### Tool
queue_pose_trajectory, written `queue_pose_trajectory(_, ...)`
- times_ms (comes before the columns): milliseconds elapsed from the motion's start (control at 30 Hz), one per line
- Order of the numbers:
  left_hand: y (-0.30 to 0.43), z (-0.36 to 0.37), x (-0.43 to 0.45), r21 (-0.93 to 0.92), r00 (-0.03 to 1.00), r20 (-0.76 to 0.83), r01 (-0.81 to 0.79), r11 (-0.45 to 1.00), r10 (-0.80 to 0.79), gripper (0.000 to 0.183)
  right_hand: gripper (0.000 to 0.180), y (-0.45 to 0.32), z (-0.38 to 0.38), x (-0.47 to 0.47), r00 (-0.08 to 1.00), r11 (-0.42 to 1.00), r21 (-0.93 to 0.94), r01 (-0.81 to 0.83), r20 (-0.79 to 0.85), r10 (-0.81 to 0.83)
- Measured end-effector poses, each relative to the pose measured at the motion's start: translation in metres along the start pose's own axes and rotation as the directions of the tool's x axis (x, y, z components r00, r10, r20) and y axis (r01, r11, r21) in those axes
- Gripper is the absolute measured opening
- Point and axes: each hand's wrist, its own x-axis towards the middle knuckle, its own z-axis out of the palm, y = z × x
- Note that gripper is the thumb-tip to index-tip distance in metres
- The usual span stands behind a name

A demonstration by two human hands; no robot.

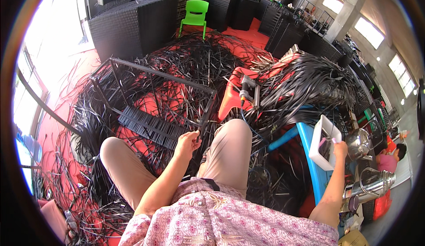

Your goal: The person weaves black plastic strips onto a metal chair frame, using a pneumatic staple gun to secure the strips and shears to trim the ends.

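Note:
In the head view, a dark metal furniture frame (162, 75) lies before my knees, with a panel of close black slats (149, 128) across its lower part. My left hand (190, 143) is closed on the near end of one frame bar, beside my knee. Off to the right, my right hand (340, 149) is at the rim of a white plastic bin (317, 136); its fingers are partly hidden, and a small pink item shows beside them inside the bin. The bin stands on a blue table (307, 146). An air stapler (245, 88) with a blue hose rests on a red plastic stool (229, 96).
Loose black plastic strips (179, 53) cover much of the red floor. A large bundle of strips (308, 80) lies right of the stool. Metal kettle (358, 141) and steel flask (372, 186) stand beyond the bin. A green chair (196, 13) is ahead; a person (388, 161) is far right.

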Motion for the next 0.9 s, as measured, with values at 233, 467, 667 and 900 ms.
queue_pose_trajectory(233, 0.017, -0.021, -0.006, 0.209, 0.884, -0.22, -0.37, 0.905, 0.412, 0.013, 0.02, -0.104, -0.098, -0.033, 0.999, 0.514, 0.857, -0.029, 0.034, -0.001)
queue_pose_trajectory(467, 0.058, 0.04, -0.105, 0.188, 0.863, 0.343, -0.449, 0.874, 0.37, 0.038, 0.025, -0.316, -0.158, -0.261, 0.897, 0.117, 0.989, -0.094, 0.135, -0.42)
queue_pose_trajectory(667, -0.009, 0.018, -0.127, 0.252, 0.95, 0.286, -0.199, 0.947, 0.123, 0.052, 0.029, -0.372, -0.118, -0.385, 0.62, 0.178, 0.967, -0.18, 0.252, -0.743)
queue_pose_trajectory(900, 0.023, 0.023, -0.141, 0.444, 0.936, 0.326, -0.277, 0.852, 0.133, 0.039, 0.069, -0.364, -0.09, -0.401, 0.289, 0.353, 0.829, -0.434, 0.499, -0.817)
